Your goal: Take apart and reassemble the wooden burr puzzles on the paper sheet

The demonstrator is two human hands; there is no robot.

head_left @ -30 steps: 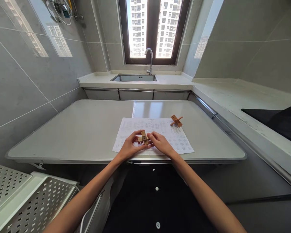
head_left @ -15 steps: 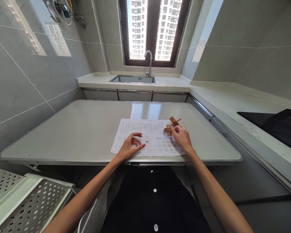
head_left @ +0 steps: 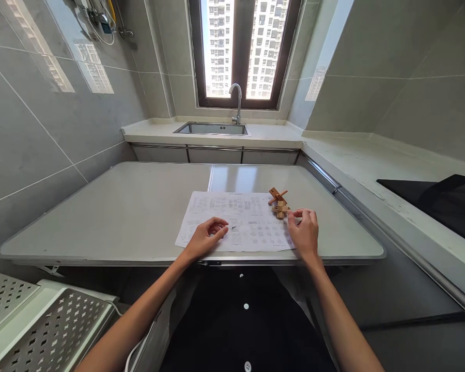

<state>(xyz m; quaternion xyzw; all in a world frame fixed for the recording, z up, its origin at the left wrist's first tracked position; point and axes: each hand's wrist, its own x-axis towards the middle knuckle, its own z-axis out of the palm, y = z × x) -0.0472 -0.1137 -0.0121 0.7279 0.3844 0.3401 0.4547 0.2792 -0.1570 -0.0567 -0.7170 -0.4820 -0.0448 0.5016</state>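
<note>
Stainless steel sink [head_left: 212, 128], recessed in the white countertop [head_left: 158, 133]. Gooseneck faucet [head_left: 238, 103]: upright behind the sink, before a dark-framed window [head_left: 240, 57]. Black bag [head_left: 449, 199]: on the right-hand ledge [head_left: 356, 155]. Perforated white rack [head_left: 50, 330]: lower left.

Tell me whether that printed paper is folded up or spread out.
Spread out. The paper lies flat on the table, its rows of small printed figures showing, with two wooden pieces by its far right corner.

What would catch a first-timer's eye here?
Probably the bright window, with tall buildings outside, above the sink at the back. Next, the brown wooden pieces at the right of the printed sheet on the pale table, with the right hand close by.
</note>
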